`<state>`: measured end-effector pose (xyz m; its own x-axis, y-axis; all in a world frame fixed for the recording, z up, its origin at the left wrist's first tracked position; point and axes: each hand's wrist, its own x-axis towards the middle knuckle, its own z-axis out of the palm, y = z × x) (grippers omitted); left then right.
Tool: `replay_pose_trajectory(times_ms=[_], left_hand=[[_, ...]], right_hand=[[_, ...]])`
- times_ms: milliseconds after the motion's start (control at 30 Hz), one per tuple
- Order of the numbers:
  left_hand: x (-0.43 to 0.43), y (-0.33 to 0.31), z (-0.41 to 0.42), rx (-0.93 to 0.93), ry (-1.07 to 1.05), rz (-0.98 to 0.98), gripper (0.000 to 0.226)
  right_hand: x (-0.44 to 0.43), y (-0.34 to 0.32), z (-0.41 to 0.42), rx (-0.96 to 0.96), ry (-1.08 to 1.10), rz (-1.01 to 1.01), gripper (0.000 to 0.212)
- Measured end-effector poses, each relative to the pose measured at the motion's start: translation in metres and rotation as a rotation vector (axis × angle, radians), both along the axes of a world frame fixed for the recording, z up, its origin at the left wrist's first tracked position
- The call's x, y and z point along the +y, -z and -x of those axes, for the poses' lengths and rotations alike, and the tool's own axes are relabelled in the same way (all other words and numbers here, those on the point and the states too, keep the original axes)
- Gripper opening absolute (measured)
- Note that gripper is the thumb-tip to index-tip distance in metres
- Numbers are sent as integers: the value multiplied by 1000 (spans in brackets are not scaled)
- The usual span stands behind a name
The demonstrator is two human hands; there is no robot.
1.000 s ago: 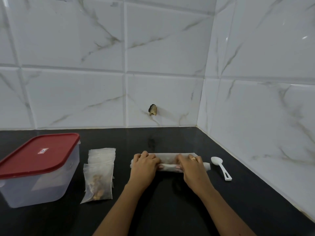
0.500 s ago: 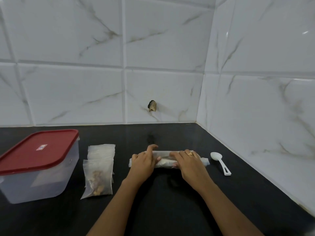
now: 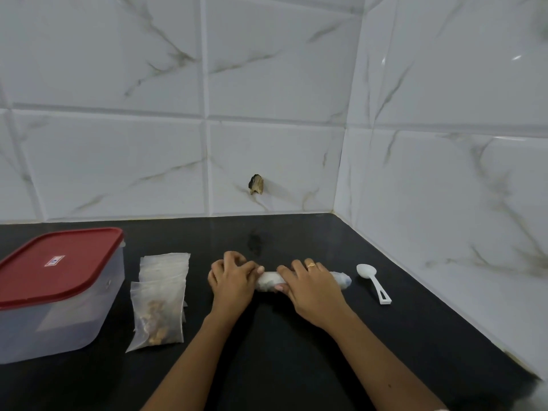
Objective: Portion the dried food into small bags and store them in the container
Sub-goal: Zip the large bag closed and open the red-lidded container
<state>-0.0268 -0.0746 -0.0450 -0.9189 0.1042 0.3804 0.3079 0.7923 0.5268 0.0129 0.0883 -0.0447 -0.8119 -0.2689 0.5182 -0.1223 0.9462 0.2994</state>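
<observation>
We see two hands on a rolled bag [image 3: 267, 281] that lies on its side on the black counter [image 3: 267, 360]. The left hand [image 3: 232, 281] curls its fingers over the left end of the roll and grips it. The right hand [image 3: 311, 289], with a ring [image 3: 311, 264] on one finger, wraps round the right part and grips it too. The tip of the roll sticks out past the right hand.

Just right of the roll lies a white spoon [image 3: 374, 282], apart from it. To the left of the hands lies a stack of small bags [image 3: 164, 269]. The front bag [image 3: 157, 318] has brown dried food in it. Further left stands a clear box [image 3: 53, 327] with a red lid [image 3: 56, 262] shut on top. White tiles cover the wall [image 3: 118, 161] behind.
</observation>
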Motion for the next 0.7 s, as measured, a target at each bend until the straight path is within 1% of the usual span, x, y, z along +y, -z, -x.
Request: replay_pose_trajectory(times_ms=[67, 133, 167, 200, 267, 333, 367, 400, 433, 500, 567, 600, 633, 667, 700], left_hand=[[2, -1, -2, 16, -58, -114, 30], [7, -3, -8, 44, -124, -282, 30], [11, -2, -10, 31, -118, -370, 31], [16, -1, -11, -21, -69, -457, 32], [29, -1, -13, -210, 88, -573, 31], [44, -7, -22, -422, 217, -608, 28], [52, -11, -27, -501, 279, -636, 29], [61, -13, -30, -540, 334, -648, 31], [69, -14, -32, -544, 368, -631, 34], [79, -13, -30, -519, 368, -598, 41], [82, -11, -26, -522, 349, -630, 45], [82, -9, -24, -526, 349, -650, 45], [81, -9, -22, -524, 351, -662, 44], [81, -8, -21, -522, 349, -672, 43], [80, -8, -20, -522, 350, -680, 44]], right_hand=[[-5, -8, -2, -60, 4, 96, 46], [-5, -18, -1, -182, 62, 260, 42], [-5, -25, -1, -263, 120, 350, 40], [-3, -31, 2, -350, 191, 442, 40], [3, -43, 5, -504, 322, 669, 47], [13, -48, 8, -615, 404, 977, 53], [18, -48, 9, -639, 419, 1151, 56], [23, -48, 8, -641, 431, 1310, 60], [28, -48, 7, -627, 436, 1427, 64], [37, -44, 4, -632, 414, 1571, 65], [43, -38, -1, -649, 349, 1659, 59], [44, -36, -4, -638, 327, 1658, 56], [43, -35, -8, -620, 319, 1609, 55], [40, -33, -12, -597, 331, 1507, 54], [36, -33, -17, -569, 368, 1361, 53]])
